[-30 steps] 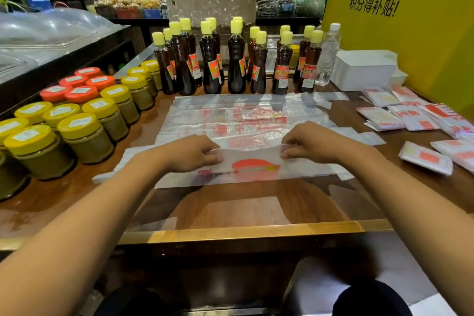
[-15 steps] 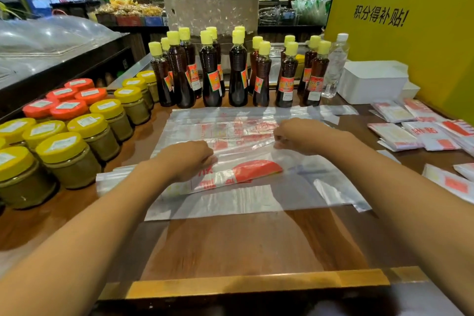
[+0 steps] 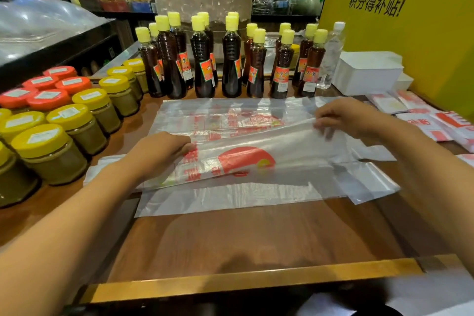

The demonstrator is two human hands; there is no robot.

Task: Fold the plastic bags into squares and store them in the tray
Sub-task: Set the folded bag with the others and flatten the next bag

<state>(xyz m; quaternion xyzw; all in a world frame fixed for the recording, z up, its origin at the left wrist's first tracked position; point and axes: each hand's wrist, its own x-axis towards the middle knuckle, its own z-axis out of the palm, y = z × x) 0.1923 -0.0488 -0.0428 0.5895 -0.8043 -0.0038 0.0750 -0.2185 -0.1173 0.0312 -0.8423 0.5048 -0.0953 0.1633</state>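
jars (image 3: 77, 120) left | bottles (image 3: 230, 64) behind bag (image 3: 256, 167) | folded bags (image 3: 420, 120) right

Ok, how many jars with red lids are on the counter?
5 red-lidded jars, grouped at the far left behind the yellow-lidded jars: two nearest, two in the middle, one at the back. More may be hidden past the left edge.

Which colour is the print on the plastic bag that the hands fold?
Red, on clear plastic bag, with a small yellow spot; the head view shows it.
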